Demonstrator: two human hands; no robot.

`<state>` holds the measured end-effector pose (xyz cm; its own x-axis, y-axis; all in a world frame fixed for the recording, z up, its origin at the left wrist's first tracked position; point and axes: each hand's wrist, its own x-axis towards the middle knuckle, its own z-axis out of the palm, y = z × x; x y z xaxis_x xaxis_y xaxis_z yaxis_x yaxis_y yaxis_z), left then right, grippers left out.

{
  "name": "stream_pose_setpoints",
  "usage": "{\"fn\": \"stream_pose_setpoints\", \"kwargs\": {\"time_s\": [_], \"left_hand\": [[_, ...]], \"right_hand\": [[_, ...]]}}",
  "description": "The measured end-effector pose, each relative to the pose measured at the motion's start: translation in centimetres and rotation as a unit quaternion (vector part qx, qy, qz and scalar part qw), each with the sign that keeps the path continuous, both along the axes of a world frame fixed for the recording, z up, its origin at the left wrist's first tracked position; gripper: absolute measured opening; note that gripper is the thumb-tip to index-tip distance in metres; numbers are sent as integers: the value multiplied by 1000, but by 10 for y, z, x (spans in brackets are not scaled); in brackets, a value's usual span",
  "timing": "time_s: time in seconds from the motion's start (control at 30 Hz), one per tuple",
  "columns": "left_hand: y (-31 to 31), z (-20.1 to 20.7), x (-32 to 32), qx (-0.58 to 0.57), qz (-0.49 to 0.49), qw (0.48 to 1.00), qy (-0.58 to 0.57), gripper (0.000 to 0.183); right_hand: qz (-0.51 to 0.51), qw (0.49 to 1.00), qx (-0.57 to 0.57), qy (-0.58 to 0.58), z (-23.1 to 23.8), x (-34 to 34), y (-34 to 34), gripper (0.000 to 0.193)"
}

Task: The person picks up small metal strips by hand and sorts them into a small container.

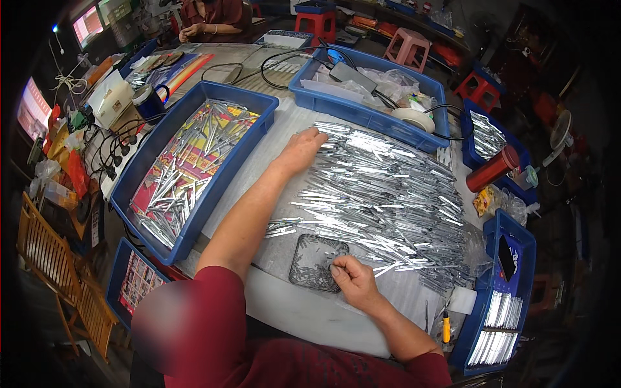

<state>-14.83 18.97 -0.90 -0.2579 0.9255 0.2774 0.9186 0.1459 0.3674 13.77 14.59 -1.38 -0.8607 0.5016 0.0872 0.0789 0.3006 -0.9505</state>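
A wide heap of thin silvery metal strips [388,187] covers the middle of the table. My left hand [301,152] reaches to the heap's far left corner, its fingers bent together against the strips there; whether a strip is between them is hidden. Close to my body, my right hand [356,281] hovers at the right side of a small dark tray [301,275] that holds many tiny dark pieces. Its thumb and fingers are pinched together, and anything in them is too small to make out. A few loose strips [283,226] lie just beyond the tray.
Left stands a blue bin [187,246] with scattered strips; behind the heap, another blue bin [362,110] holds cables and plastic bags. At right are a red cylinder [493,169], a blue bin [460,336] with stacked strips and a yellow-handled tool [446,328]. Another person [217,22] sits across the table.
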Motion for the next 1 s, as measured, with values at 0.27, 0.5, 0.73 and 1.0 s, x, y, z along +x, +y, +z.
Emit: {"fn": "stream_pose_setpoints", "kwargs": {"time_s": [0.27, 0.5, 0.73, 1.0], "left_hand": [[-15, -8, -7, 85, -8, 996, -9, 29], [-68, 8, 3, 148, 13, 984, -98, 23], [-140, 6, 31, 49, 9, 991, -127, 17], [-147, -6, 40, -124, 23, 982, -140, 15]], "right_hand": [[-6, 1000, -17, 8, -5, 1, 1, 11], [-15, 999, -34, 25, -11, 2, 0, 9], [-22, 999, -21, 38, -7, 1, 0, 9], [-14, 999, -27, 45, -12, 0, -2, 8]]}}
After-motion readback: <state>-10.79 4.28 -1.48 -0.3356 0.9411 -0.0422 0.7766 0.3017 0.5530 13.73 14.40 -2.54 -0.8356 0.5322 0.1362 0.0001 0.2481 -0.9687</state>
